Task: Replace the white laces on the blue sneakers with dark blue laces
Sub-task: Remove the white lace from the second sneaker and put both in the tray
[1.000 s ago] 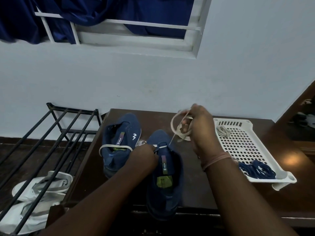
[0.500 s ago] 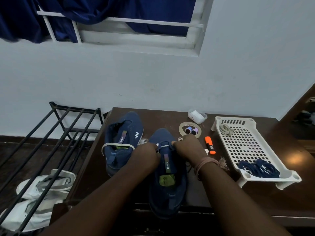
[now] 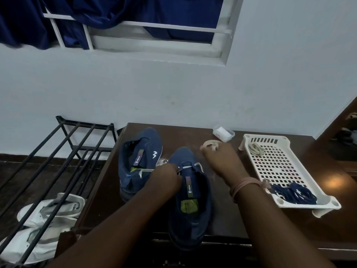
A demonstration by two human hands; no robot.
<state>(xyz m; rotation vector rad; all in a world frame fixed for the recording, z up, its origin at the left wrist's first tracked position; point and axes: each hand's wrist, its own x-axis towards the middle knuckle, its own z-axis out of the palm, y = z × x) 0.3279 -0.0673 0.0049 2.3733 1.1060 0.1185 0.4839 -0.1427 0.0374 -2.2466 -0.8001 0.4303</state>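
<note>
Left hand (image 3: 166, 177) pinches sneaker (image 3: 190, 198) throat, steadying it; right hand (image 3: 220, 161) grips white lace (image 3: 210, 144), drawing it out.

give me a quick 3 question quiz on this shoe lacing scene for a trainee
1. True or false: the bundle of dark blue laces lies in the white perforated plastic tray.
2. Which blue sneaker is the left hand working at? A) the near one with a white lace across its eyelets B) the far one with the white logo
3. Fill in: the right hand holds a loop of ____ lace.

Key: 1 true; 2 A, the near blue sneaker; 3 white, the loop of white lace showing above its fingers.
</note>
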